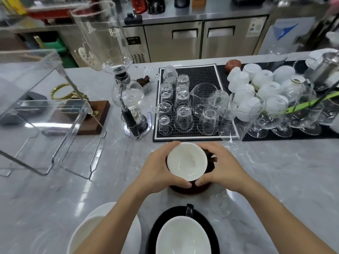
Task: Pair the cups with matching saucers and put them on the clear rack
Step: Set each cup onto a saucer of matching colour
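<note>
A dark brown cup with a white inside (186, 161) stands on a dark brown saucer (190, 190) at the middle of the marble counter. My left hand (161, 169) and my right hand (220, 167) curl round the cup from both sides, fingertips nearly meeting at its near side. Closer to me, a black cup with a white inside (183, 237) sits on a black saucer (161, 224). A white cup on a white saucer (102, 211) lies at the lower left, partly hidden by my left forearm. The clear rack (45, 110) stands at the left.
A glass siphon coffee maker (128, 99) stands behind and left of my hands. A black mat (201, 76) holds several upturned glasses. Further right are piled white cups (256, 85) and stemmed glasses. A wooden stand with a gold ring (88, 114) sits behind the rack.
</note>
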Demonstrator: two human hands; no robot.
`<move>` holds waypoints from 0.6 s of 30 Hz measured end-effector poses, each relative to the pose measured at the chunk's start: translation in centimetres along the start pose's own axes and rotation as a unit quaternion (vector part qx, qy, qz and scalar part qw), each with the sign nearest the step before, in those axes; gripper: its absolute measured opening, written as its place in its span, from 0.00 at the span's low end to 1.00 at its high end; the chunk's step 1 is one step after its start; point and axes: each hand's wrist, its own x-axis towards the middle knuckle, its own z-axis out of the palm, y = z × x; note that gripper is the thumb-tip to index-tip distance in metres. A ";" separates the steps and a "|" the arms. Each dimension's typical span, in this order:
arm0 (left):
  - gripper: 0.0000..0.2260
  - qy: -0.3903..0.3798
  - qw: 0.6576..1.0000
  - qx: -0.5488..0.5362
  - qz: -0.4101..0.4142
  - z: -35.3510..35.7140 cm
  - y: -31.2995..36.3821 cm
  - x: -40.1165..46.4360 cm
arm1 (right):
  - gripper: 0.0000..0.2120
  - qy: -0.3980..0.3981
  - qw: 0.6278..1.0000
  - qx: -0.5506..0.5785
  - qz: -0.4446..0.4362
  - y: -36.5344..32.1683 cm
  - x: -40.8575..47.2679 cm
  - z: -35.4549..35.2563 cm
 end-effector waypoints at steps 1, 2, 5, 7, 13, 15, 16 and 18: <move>0.51 -0.006 1.000 0.005 0.000 0.0 -0.1 0.1 | 0.45 0.000 1.000 -0.001 -0.002 0.0 0.0 0.0; 0.51 -0.011 1.000 0.010 0.002 -0.1 -0.2 0.2 | 0.44 0.000 1.000 -0.002 -0.004 0.0 0.0 0.0; 0.51 -0.022 1.000 0.020 0.009 -0.2 -0.2 0.3 | 0.43 -0.004 1.000 -0.011 -0.005 -0.1 -0.1 -0.1; 0.51 -0.030 0.999 0.026 0.013 -0.3 -0.2 0.4 | 0.43 -0.008 1.000 -0.009 0.001 -0.1 -0.2 -0.2; 0.45 -0.040 0.998 0.055 0.004 -0.5 0.1 0.6 | 0.43 -0.016 0.999 -0.033 0.002 -0.1 -0.2 -0.4; 0.43 -0.044 0.998 0.053 0.002 -0.5 0.6 0.6 | 0.42 -0.016 0.999 -0.033 0.002 0.1 -0.3 -0.4; 0.42 -0.044 0.998 0.054 0.006 -0.6 0.8 0.5 | 0.43 -0.015 0.999 -0.032 0.001 0.2 -0.4 -0.4; 0.42 -0.047 0.997 0.052 0.014 -0.6 0.8 0.6 | 0.44 -0.016 0.999 -0.032 -0.001 0.4 -0.4 -0.3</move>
